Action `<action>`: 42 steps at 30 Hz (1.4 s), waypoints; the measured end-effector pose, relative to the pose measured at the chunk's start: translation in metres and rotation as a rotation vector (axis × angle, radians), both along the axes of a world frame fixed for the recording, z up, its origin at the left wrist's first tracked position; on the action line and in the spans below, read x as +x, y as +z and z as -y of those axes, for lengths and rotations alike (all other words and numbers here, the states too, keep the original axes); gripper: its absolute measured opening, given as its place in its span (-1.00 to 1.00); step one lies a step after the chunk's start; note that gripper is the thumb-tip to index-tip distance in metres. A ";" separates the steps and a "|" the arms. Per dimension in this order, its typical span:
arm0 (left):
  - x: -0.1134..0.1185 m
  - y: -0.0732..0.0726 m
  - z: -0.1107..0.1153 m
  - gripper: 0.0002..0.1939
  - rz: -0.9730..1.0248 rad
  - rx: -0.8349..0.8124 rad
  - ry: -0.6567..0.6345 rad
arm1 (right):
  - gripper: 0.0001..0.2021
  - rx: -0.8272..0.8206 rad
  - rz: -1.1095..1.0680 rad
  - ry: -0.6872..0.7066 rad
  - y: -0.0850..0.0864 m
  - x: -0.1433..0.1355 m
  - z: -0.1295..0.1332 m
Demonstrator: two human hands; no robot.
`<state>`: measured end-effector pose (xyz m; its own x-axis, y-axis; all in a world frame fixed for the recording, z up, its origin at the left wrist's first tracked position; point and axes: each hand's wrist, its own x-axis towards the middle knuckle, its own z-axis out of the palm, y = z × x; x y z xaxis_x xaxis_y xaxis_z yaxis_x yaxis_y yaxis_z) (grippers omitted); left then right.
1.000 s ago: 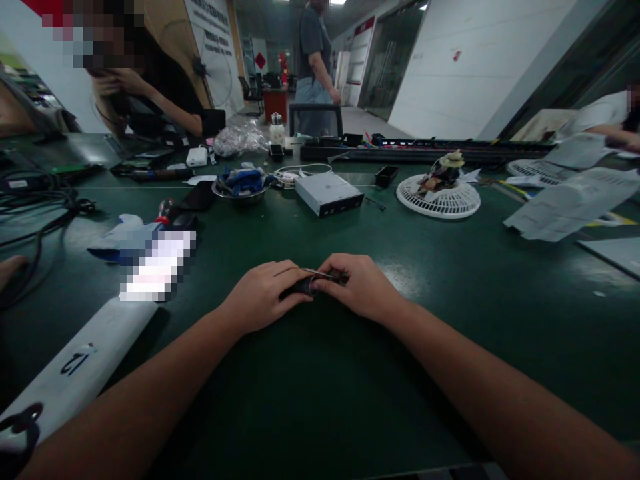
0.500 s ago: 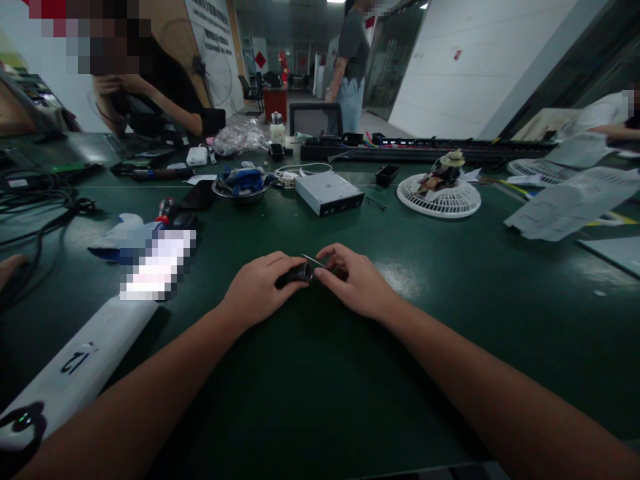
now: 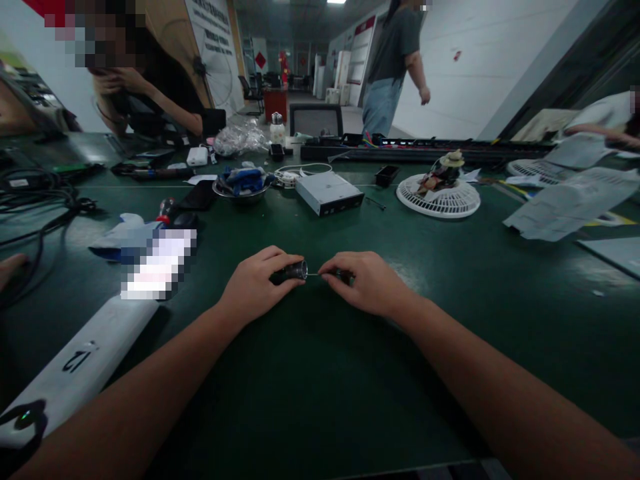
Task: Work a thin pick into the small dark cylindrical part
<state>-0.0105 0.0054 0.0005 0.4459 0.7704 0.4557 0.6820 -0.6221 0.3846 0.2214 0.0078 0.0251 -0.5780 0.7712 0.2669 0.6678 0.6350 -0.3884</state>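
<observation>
My left hand [image 3: 257, 283] is wrapped round a short black tube that looks like a flashlight [image 3: 293, 271], its round end with a bright rim facing right. Across from it, my right hand [image 3: 367, 281] pinches a slim screwdriver [image 3: 313, 274] with a thin metal shaft; its dark handle is mostly inside the fingers. The shaft points left at the tube's end. Whether the tip is inside the tube or only touching it, I cannot tell. Both hands rest low over the dark green table [image 3: 320, 373].
Ahead lie a grey disc drive [image 3: 327, 191], a metal bowl [image 3: 240, 195] with blue cloth, and a white fan grille [image 3: 437, 197] with parts on it. On the left are a long white device [image 3: 85, 360] and a red-handled tool [image 3: 165, 210]. A person [image 3: 393, 67] stands beyond the table.
My right hand has turned and the screwdriver shaft, earlier slanting up above the tube's end, now lies level with it. My left hand has shifted slightly left. The standing person moved right.
</observation>
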 end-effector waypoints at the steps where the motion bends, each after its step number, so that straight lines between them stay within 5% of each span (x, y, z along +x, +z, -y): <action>1: 0.000 0.000 0.000 -0.63 0.005 0.008 -0.004 | -0.84 -0.024 -0.021 -0.007 -0.001 -0.001 0.000; 16: 0.001 0.000 0.000 -0.67 -0.015 0.000 -0.035 | -0.85 -0.066 -0.035 -0.173 -0.003 -0.008 0.003; 21: 0.000 0.002 0.000 -0.66 -0.012 0.010 -0.032 | -0.85 -0.093 -0.096 -0.064 -0.003 -0.007 0.004; 25: 0.000 0.000 -0.001 -0.67 -0.006 0.030 -0.029 | -0.84 -0.096 -0.057 -0.165 -0.006 -0.007 0.002; 30: 0.000 -0.001 -0.002 -0.67 -0.018 0.041 -0.008 | -0.84 -0.117 0.003 -0.131 -0.005 -0.010 0.004; 35: -0.001 0.001 -0.002 -0.70 0.043 0.056 0.103 | -0.81 -0.099 -0.017 -0.372 -0.005 -0.014 0.006; 42: -0.001 0.002 -0.003 -0.70 0.071 0.066 0.181 | -0.66 -0.138 0.043 -0.166 -0.014 -0.021 0.006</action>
<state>-0.0112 0.0084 0.0029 0.2675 0.8027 0.5331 0.7578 -0.5169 0.3982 0.2003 0.0014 0.0113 -0.4486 0.8842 0.1301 0.7764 0.4577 -0.4333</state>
